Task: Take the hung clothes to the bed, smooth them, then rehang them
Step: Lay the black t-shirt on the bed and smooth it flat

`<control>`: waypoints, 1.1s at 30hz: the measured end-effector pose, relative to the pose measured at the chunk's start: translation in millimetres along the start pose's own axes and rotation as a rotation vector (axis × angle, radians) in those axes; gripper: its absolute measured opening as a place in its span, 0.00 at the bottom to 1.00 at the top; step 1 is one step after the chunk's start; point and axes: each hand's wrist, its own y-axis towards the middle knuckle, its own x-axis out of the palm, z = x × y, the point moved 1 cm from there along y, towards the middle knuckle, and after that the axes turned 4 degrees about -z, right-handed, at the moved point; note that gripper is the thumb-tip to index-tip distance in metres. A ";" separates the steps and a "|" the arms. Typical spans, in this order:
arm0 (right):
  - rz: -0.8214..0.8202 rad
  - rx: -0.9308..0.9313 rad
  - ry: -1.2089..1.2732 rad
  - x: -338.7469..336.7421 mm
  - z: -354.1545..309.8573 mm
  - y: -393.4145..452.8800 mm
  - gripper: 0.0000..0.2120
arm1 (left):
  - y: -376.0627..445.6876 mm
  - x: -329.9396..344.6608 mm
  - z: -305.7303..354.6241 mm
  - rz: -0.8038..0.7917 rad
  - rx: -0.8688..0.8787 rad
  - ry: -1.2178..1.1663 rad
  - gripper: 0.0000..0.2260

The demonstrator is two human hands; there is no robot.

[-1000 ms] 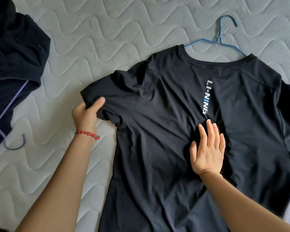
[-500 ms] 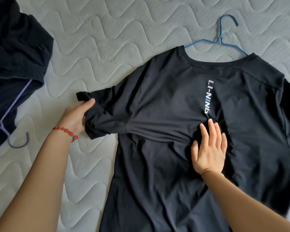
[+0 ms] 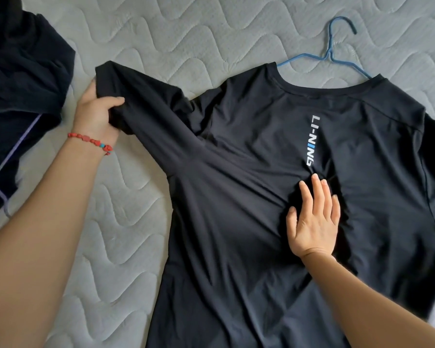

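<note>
While left hand [image 3: 96, 114] grips sleeve [image 3: 126, 96], right hand [image 3: 314, 217] flat on shirt [image 3: 236, 222]

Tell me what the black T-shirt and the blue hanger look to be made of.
Black T-shirt: thin, smooth, stretchy synthetic knit, probably; it has a faint sheen and pulls into fine tension lines. Blue hanger: thin wire, likely coated metal, judging by its slim bent rod.

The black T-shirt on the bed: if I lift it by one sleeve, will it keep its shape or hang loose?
The black T-shirt would probably hang loose: its fabric drapes and creases where the left hand pulls the sleeve. It looks thin, so likely light. The right hand presses it flat, which suggests it might otherwise slide on the mattress.
</note>
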 end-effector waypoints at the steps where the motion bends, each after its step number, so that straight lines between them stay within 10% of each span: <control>1: 0.001 0.000 0.003 -0.2 -0.1 0.0 0.26 | -0.3 0.0 -3.2 0.004 0.006 0.013 0.18; 9: 0.002 0.001 0.011 -0.6 -0.1 -1.3 0.26 | -34.9 -13.5 -66.1 0.406 -0.036 0.213 0.22; 17: 0.017 -0.006 0.055 -3.1 1.0 -4.7 0.26 | -119.4 29.3 -114.0 0.172 -0.050 0.401 0.21; 33: -0.117 -0.013 0.159 -17.1 7.3 -15.4 0.27 | -87.0 1.1 -78.6 0.239 -0.276 -0.435 0.03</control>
